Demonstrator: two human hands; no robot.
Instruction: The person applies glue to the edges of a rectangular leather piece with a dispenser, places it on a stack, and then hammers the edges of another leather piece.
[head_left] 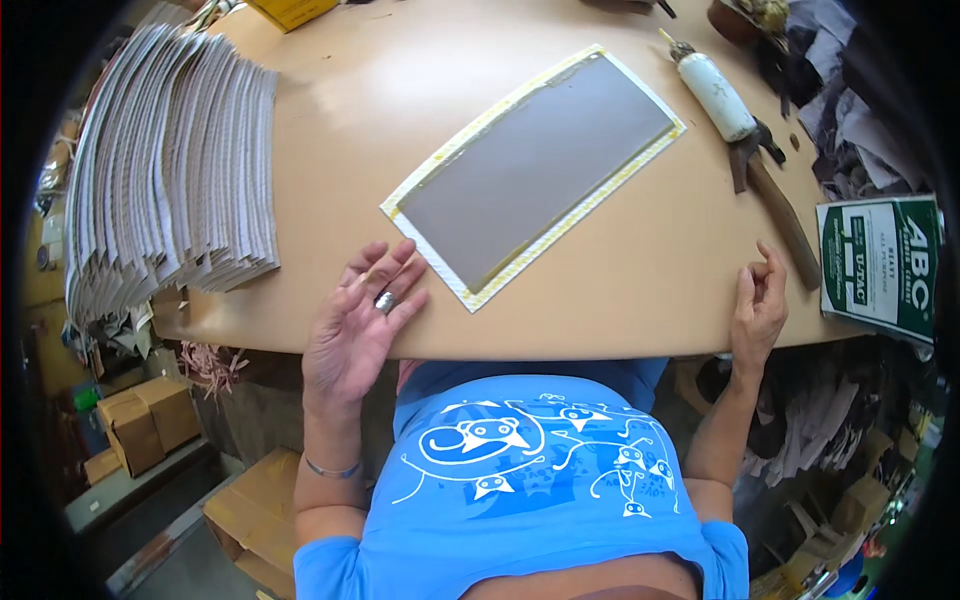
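A grey rectangular panel (535, 170) with a white, yellow-speckled border lies at an angle in the middle of the table. By its lower left corner, my left hand (365, 315) is palm up with a ring on one finger, fingers loosely bent and apart, holding nothing; whether a fingertip touches the border I cannot tell. My right hand (755, 310) is at the table's front right, fingers half curled with nothing visible in them. Above it lie a wooden-handled hammer (785, 220) and a white cylindrical container (715, 95) with a nozzle, beside the hammer's head.
A tall stack of pale sheets (170, 160) covers the tan table's (550, 325) left side. A green can (875, 265) stands at the right edge beside dark scraps (840, 80). A yellow box (285, 10) sits at the back. Cardboard boxes (145, 425) lie below the left side.
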